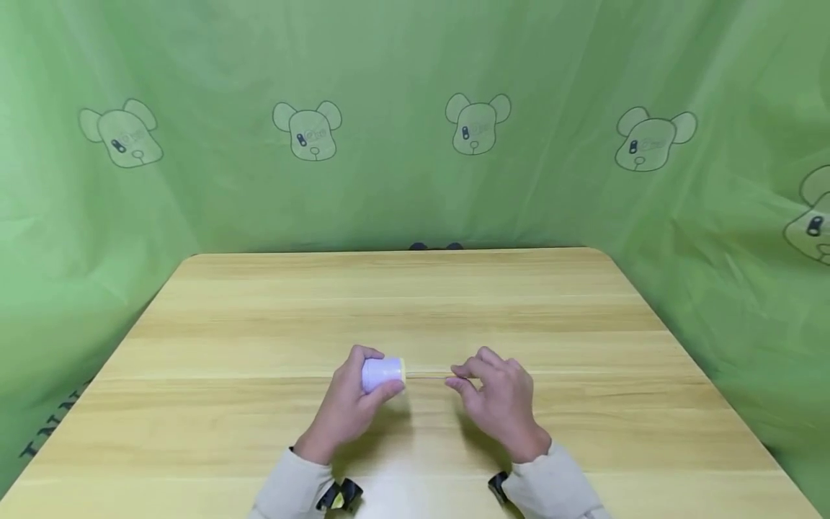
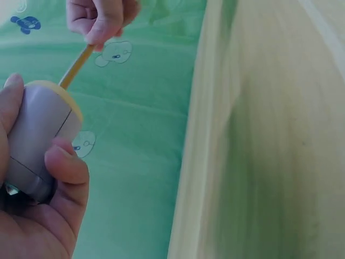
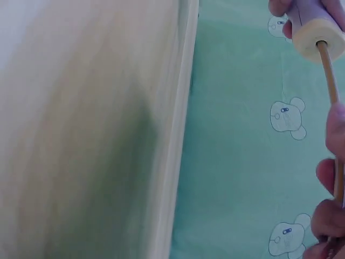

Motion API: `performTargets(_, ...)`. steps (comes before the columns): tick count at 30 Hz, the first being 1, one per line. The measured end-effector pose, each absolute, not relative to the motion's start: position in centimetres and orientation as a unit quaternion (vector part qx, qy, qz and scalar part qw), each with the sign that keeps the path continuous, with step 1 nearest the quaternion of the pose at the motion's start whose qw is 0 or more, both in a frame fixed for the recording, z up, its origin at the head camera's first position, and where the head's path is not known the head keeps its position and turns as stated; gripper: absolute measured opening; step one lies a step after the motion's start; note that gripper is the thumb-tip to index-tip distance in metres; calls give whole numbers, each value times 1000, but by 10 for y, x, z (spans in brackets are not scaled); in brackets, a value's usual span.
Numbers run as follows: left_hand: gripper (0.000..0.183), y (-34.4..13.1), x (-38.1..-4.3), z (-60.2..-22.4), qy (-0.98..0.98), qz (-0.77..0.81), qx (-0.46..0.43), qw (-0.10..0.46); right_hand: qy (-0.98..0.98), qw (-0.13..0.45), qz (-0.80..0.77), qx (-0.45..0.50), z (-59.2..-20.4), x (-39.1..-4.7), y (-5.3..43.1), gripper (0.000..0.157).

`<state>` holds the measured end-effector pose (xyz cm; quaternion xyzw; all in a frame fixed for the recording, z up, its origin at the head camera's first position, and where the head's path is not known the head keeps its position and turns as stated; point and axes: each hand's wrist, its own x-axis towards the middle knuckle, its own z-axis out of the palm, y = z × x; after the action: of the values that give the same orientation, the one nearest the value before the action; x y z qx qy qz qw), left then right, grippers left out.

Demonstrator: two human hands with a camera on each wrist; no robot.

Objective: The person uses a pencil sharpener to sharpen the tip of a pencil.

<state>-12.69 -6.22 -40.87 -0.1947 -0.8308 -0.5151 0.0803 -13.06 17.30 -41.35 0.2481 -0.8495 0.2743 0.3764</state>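
My left hand [image 1: 346, 407] grips a small lilac pencil sharpener [image 1: 381, 373] with a cream-coloured end, held on its side above the table. A thin yellow-brown pencil [image 1: 426, 375] runs from that end to my right hand [image 1: 502, 396], which pinches it between thumb and fingers. In the right wrist view, the pencil [image 3: 329, 73] enters a round hole in the cream face of the sharpener [image 3: 311, 42]; its inserted tip is hidden. The left wrist view has thumb and fingers wrapped about the sharpener [image 2: 38, 124], the pencil [image 2: 76, 66] sloping up to the other hand [image 2: 103, 20].
A light wood-grain table [image 1: 415, 310] spreads out below both hands. Behind it and along its sides hangs a green curtain [image 1: 389, 194] printed with bear heads. Dark straps [image 1: 342, 496] sit at the pale sleeves [image 1: 551, 481].
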Motion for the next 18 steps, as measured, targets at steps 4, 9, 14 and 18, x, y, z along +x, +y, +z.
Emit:
performTargets(4, 44, -65, -125, -407, -825, -519, -206, 83, -882, 278, 308, 222, -411, -125, 172, 16)
performTargets(9, 46, -64, -124, -408, -818, -529, -207, 93, -887, 266, 307, 220, -412, -126, 174, 22)
performTargets(14, 44, -62, -126, -409, -822, -527, -194, 96, -853, 372, 287, 225, -412, -132, 172, 26)
performTargets(18, 43, -61, -127, -408, -824, -535, -170, 81, -829, 423, 287, 224, -411, -132, 166, 27)
